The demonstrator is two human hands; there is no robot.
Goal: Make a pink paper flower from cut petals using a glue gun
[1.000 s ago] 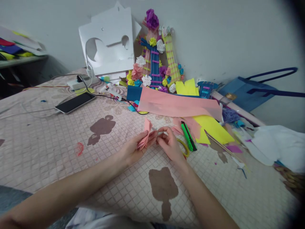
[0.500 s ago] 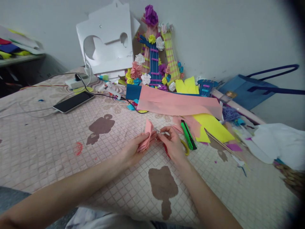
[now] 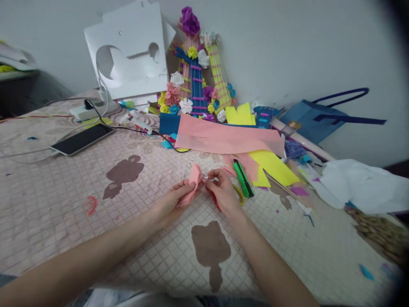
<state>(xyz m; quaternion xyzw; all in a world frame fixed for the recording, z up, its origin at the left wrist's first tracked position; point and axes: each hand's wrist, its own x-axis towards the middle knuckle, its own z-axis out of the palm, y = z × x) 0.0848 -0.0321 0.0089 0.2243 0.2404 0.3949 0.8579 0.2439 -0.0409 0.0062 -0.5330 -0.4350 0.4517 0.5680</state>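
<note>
Folded pink paper, narrow, layered, tilted

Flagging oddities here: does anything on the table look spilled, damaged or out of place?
One thing: a reddish mark on the tablecloth, off to the left of the left hand. It breaks the lattice pattern and might be a stain, though I can't be certain. Nothing else stands out.
</note>
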